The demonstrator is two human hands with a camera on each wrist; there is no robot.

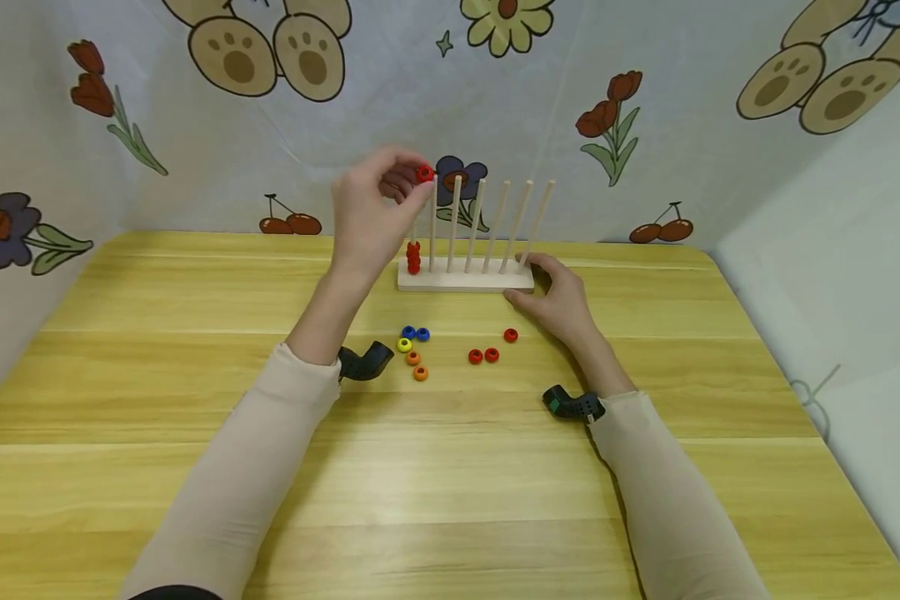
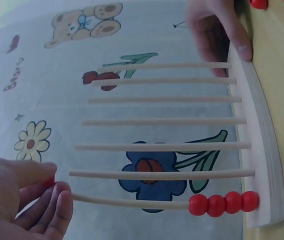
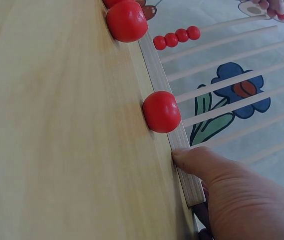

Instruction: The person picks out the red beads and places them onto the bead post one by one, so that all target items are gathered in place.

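Observation:
A wooden peg rack (image 1: 465, 283) with several upright pegs stands near the back of the table. Several red beads (image 2: 224, 203) are stacked at the bottom of its leftmost peg. My left hand (image 1: 378, 208) pinches a red bead (image 1: 424, 173) between thumb and fingers, close to that peg's tip. In the left wrist view the fingers (image 2: 57, 200) cover most of this bead, so I cannot tell whether it touches the peg. With thumb in front and fingers behind, my right hand (image 1: 558, 296) grips the right end of the base.
Three loose red beads (image 1: 492, 355) lie in front of the rack. Left of them are two blue beads (image 1: 423, 334), a yellow bead (image 1: 404, 344) and two orange beads (image 1: 420, 373). A patterned cloth (image 1: 525, 108) hangs behind the table (image 1: 435, 500).

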